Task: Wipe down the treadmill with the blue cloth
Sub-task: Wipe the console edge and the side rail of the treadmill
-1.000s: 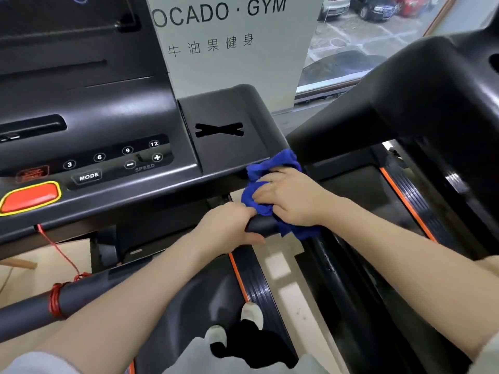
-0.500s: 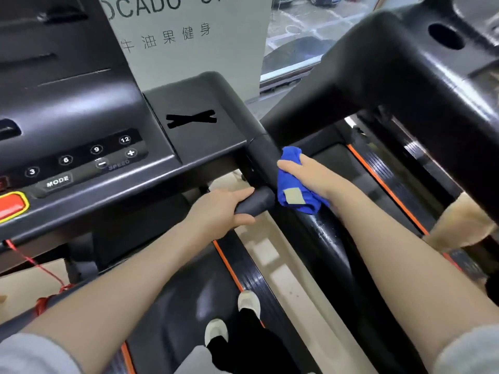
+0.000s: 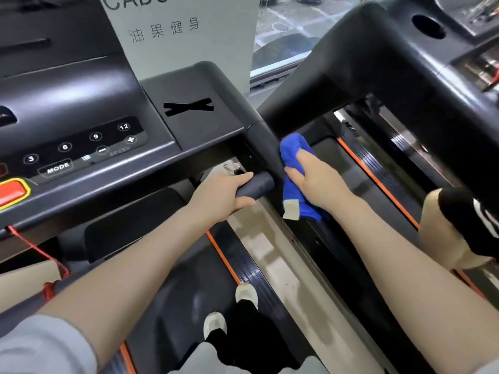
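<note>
Right hand (image 3: 316, 182) presses blue cloth (image 3: 294, 157) against treadmill upright (image 3: 266, 147), fingers curled round it; left hand (image 3: 218, 198) grips handlebar (image 3: 256, 186).

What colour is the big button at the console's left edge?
Red button with a yellow border, on the black treadmill console; head view.

The blue cloth (image 3: 293, 168), bunched with a pale label at its lower corner, is pressed against the black treadmill's (image 3: 89, 95) side arm, at four o'clock from the console's button panel.
</note>
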Available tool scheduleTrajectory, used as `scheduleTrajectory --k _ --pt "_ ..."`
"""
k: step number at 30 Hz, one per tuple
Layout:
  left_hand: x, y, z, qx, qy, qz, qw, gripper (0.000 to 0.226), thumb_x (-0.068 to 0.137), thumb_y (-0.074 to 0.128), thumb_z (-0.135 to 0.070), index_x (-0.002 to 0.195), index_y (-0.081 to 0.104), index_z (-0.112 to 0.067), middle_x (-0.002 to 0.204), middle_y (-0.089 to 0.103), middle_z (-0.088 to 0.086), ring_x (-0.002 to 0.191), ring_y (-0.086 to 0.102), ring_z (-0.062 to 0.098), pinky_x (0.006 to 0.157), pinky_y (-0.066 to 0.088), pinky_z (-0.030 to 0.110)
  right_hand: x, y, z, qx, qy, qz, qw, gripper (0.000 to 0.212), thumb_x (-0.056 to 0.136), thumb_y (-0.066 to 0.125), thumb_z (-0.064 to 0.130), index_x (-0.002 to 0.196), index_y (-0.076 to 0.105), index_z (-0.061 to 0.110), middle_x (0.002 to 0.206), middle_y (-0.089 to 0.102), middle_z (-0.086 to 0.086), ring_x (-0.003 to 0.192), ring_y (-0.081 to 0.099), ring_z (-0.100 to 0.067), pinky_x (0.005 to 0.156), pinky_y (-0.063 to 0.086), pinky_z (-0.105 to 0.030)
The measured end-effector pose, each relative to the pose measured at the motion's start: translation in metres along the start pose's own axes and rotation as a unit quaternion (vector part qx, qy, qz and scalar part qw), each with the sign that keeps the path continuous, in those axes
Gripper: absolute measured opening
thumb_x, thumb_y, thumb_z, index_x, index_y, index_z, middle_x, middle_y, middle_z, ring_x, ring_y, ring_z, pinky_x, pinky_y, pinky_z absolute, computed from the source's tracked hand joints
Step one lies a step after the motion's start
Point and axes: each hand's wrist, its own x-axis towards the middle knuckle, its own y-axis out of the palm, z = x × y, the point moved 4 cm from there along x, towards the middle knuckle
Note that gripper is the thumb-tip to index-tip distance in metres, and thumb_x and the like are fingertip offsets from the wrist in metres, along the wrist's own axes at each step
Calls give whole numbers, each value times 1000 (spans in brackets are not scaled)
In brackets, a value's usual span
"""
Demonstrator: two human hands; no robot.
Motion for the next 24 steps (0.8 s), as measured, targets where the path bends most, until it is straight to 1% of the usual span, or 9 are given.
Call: scheduleTrajectory --k 2,3,5,8,12,15,18,22,24 --pt "1 1 0 16 1 -6 1000 64 88 51 -46 144 29 -25 127 56 13 116 50 29 79 35 29 -7 9 11 -154 -120 -24 980 31 91 40 30 111 54 10 137 47 -11 114 48 -39 88 45 -42" --pt "0 2 0 24 1 -7 1000 64 89 50 -46 145 28 -25 126 55 14 117 49 30 81 36 31 -17 14 12 -212 -164 -23 963 39 87 39 33 115 57 12 141 45 -13 123 44 -42 95 44 -48" --pt "0 3 2 26 3 -11 1000 63 89 50 -46 144 29 -25 127 55 15 118 48 31 85 38 33 -41 23 6 -309 -225 -24 924 41 78 49 35 112 63 17 135 53 -10 127 44 -43 101 39 -54" --pt "0 5 4 21 0 -14 1000 62 89 50 -47 144 29 -26 128 54 17 118 48 33 88 40 34 -76 41 4 -424 -298 -11 855 40 60 77 23 100 72 17 113 68 -5 123 51 -37 105 24 -51" --pt "5 10 6 30 -23 4 999 62 90 47 -48 144 26 -28 130 53 18 120 48 35 93 42 40 -62 71 8 -528 -285 45 799 37 52 83 30 87 77 21 92 74 -1 113 60 -27 108 19 -44" --pt "3 11 5 43 -35 14 998 62 89 46 -50 144 26 -29 126 53 19 116 50 35 91 45 41 -49 89 19 -606 -247 67 753 40 72 67 40 110 69 29 117 66 5 125 47 -18 109 14 -43" --pt "2 8 4 40 -15 15 999 60 91 46 -47 144 28 -25 125 54 20 114 51 33 88 42 38 -55 90 17 -618 -238 36 749 40 82 59 36 120 63 24 130 58 4 132 38 -21 109 8 -46" --pt "-1 6 4 45 -4 10 999 59 92 44 -47 144 29 -23 126 54 20 116 49 33 86 40 36 -99 70 -2 -538 -268 -30 798 31 64 73 25 94 75 15 109 70 -3 119 53 -29 105 21 -46" --pt "-2 7 3 57 -5 16 998 61 92 42 -48 145 24 -24 129 53 18 117 49 32 86 41 37 -123 59 -10 -499 -272 -96 817 33 72 56 18 100 73 14 109 70 -2 118 50 -29 100 26 -47"
